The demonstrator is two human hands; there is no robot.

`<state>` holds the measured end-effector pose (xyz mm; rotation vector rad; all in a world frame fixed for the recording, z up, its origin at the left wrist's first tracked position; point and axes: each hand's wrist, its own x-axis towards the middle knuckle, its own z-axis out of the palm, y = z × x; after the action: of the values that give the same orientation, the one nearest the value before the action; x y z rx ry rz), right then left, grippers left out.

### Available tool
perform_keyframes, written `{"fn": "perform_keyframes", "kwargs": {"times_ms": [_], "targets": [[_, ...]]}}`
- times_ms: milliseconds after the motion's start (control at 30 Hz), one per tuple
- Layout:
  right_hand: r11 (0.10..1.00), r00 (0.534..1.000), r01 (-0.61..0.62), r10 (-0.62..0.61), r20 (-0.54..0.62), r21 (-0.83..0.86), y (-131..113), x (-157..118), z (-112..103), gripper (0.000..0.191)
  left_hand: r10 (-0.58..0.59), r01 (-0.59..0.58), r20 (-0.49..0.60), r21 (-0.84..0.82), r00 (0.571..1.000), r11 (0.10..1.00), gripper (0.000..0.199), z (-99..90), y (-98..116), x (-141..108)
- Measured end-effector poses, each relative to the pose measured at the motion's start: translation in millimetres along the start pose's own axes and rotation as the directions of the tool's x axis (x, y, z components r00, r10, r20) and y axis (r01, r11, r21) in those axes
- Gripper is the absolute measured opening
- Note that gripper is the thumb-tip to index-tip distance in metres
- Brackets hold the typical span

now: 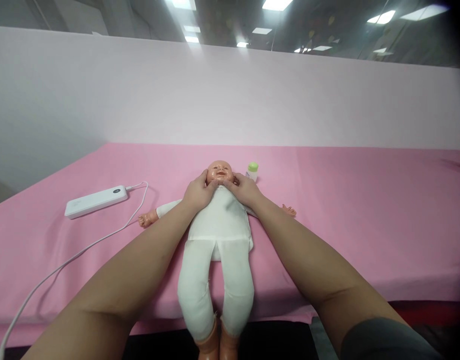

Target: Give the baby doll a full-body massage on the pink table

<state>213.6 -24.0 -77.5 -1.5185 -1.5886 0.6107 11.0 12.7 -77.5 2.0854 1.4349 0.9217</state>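
A baby doll (219, 215) with a white cloth body lies on its back on the pink cloth (350, 210), its head away from me and its feet over the near edge. My left hand (200, 191) is closed on the left side of the doll's head and neck, thumb at the chin. On the right side, my right hand (245, 189) grips the same area, its thumb also under the chin. The fingertips of both hands are partly hidden behind the head. The doll's arms stretch out to both sides beneath my forearms.
A small bottle with a green cap (253, 171) stands just beyond my right hand. At the left lies a white power bank (96, 201), its white cable (80, 254) running to the lower left corner. A pale partition (252, 100) rises behind the cloth.
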Motion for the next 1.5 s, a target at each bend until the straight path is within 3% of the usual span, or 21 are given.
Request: {"fn": "perform_keyframes", "kwargs": {"times_ms": [133, 267, 567, 733, 933, 1100, 1200, 1367, 1500], "targets": [[0.997, 0.992, 0.05, -0.057, 0.114, 0.065, 5.0, 3.6, -7.5, 0.046, -0.024, 0.024, -0.019, -0.002, 1.0, 1.0, 0.076, 2.7, -5.3, 2.9], [0.991, 0.983, 0.093, -0.107, 0.147, 0.097, 8.4, 4.4, -10.4, 0.045, -0.026, 0.025, -0.034, -0.034, 0.999, 0.999, 0.075, 3.8, -6.5, 2.9], [0.994, 1.0, -0.027, 0.025, -0.019, -0.11, 4.6, -1.1, 3.7, 0.077, 0.0, 0.0, 0.008, -0.017, 1.0, 1.0, 0.092, 0.2, -1.4, -0.4], [0.997, 1.0, -0.015, 0.013, -0.024, -0.078, 7.1, 1.4, 4.5, 0.062, -0.007, 0.007, -0.004, -0.007, 1.0, 1.0, 0.086, 1.6, -4.0, 0.7], [0.999, 0.998, 0.036, -0.038, 0.053, 0.04, 9.0, 2.5, -0.1, 0.044, -0.027, 0.027, -0.005, -0.019, 1.0, 0.999, 0.079, 2.7, -8.5, 2.7], [0.989, 0.993, 0.103, -0.107, 0.039, 0.103, 12.7, 1.8, 0.3, 0.048, -0.014, 0.012, -0.034, -0.046, 0.999, 0.999, 0.078, 3.7, -10.3, 3.7], [0.997, 0.997, 0.058, -0.061, 0.042, 0.051, 10.4, 0.3, 1.3, 0.053, 0.002, -0.003, -0.017, -0.05, 1.0, 0.999, 0.078, 1.3, -6.9, 1.9], [0.997, 0.999, -0.04, 0.039, -0.029, -0.066, 9.0, 1.0, 3.2, 0.078, 0.007, -0.007, 0.004, -0.047, 1.0, 0.999, 0.086, -1.3, -2.6, -0.5], [0.996, 0.997, -0.061, 0.057, -0.052, -0.071, 10.0, 1.5, 3.5, 0.071, -0.002, 0.002, -0.001, -0.027, 1.0, 1.0, 0.085, -0.9, -2.8, -0.2]]}}
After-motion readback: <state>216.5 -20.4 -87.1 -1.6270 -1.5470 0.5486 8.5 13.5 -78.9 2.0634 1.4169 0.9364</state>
